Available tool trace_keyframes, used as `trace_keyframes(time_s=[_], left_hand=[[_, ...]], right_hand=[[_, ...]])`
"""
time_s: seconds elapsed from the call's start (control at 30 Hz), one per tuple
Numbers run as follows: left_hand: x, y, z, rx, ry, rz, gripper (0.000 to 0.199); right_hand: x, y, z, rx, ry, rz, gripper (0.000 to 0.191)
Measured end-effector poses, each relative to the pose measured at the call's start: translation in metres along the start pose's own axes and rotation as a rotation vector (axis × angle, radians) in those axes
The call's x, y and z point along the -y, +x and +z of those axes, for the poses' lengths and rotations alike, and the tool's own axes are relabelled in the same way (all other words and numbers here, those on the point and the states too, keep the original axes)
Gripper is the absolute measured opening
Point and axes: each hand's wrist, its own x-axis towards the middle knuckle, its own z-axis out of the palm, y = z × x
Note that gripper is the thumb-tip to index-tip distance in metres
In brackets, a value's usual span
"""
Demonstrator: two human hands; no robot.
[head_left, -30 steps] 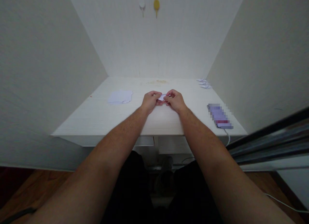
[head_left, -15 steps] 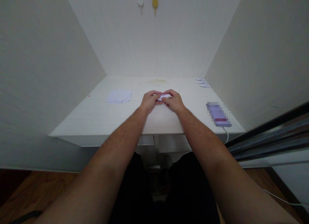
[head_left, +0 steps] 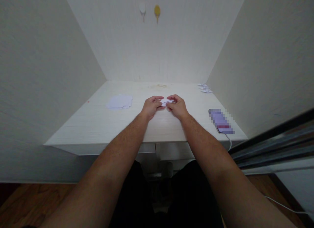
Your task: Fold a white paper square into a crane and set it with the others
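Note:
A small folded piece of white paper [head_left: 166, 102] is held between my two hands above the middle of the desk. My left hand [head_left: 152, 106] grips its left end, thumb on top and fingers behind. At the right end my right hand [head_left: 178, 106] pinches the paper between thumb and fingers. A crease runs slantwise across the visible face; the lower side is hidden. To the left lies a loose stack of white paper sheets [head_left: 120, 101]. Several folded paper pieces [head_left: 205, 88] sit at the back right corner.
A phone [head_left: 220, 121] with a white cable [head_left: 230, 142] lies near the desk's right edge. The white desk [head_left: 80, 123] is enclosed by walls at the back and both sides. A white hook [head_left: 142, 8] and a yellow hook [head_left: 157, 10] hang on the back wall.
More of the folded paper shows between my hands, and the fingertips have moved slightly apart. The whole scene sits a little lower in view as the camera tilted up.

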Motion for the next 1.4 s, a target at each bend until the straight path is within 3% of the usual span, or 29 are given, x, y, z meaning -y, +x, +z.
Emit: trace_keyframes(time_s=[0.43, 0.87, 1.1, 1.4], left_hand=[[0.0037, 0.0050, 0.0001, 0.025, -0.004, 0.029, 0.027], [0.0041, 0.0044, -0.0005, -0.015, 0.015, 0.046, 0.030], [0.0036, 0.0037, -0.0014, -0.029, -0.010, 0.063, 0.031], [0.0052, 0.0041, -0.0030, -0.006, 0.064, 0.044, 0.032]], right_hand=[[-0.0001, 0.0021, 0.0009, -0.008, 0.036, 0.069, 0.022], [0.0035, 0.0009, 0.0010, -0.010, 0.054, 0.115, 0.029], [0.0010, -0.0015, 0.0015, 0.049, 0.009, 0.043, 0.027], [0.0060, -0.0029, 0.0036, 0.003, -0.073, 0.021, 0.022]])
